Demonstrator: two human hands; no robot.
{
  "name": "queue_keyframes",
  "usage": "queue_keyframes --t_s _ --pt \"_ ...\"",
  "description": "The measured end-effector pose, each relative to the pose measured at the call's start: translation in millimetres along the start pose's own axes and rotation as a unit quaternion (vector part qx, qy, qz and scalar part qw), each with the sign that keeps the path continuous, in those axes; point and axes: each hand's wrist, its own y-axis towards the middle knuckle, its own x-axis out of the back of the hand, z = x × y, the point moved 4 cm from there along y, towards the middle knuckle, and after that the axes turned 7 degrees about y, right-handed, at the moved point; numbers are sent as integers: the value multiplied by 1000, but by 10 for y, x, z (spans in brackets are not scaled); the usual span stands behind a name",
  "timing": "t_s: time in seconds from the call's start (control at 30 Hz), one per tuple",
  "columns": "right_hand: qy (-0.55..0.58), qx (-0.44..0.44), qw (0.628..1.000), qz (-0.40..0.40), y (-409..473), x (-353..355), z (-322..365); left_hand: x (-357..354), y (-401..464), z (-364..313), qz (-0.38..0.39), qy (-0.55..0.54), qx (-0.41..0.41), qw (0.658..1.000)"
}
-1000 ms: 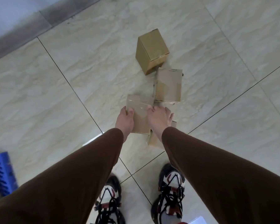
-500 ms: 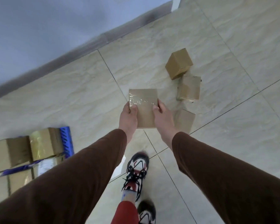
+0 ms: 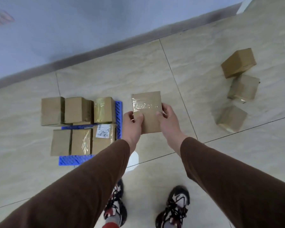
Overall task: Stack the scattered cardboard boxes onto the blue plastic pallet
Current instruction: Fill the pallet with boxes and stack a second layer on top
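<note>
— What do the grips hold?
— The left hand and right hand each clasp a side of one taped cardboard box, thumbs on top.
— And the blue pallet?
— Just left of the left grip, carrying six boxes. Three loose boxes lie on the floor, well right of the right grip.

Six boxes on pallet, left; held box just right of it; three boxes on floor, far right, possibly touching.
</note>
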Motion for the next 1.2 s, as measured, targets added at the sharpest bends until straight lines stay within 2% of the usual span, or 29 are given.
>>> queue_keyframes --t_s 0.2,0.43,0.5,0.63,0.93,1.2 --pt "-37 -1 999 35 -239 -1121 -173 1134 199 276 0 -37 10 999" --pt "-22 -48 999 6 -131 -2051 -554 1951 594 630 96 -29 47 994" --pt "-27 -64 998 -6 -28 -2159 -711 2021 742 745 94 -21 63 993" --pt "-40 -76 996 -19 263 -2265 -920 2024 1030 965 35 -19 92 995" --pt "-74 -67 995 15 918 -2522 -1075 1842 1549 1257 7 -149 147 978" --pt "-84 -70 993 32 1111 -2648 -1179 1787 1704 1310 -36 -131 164 977"
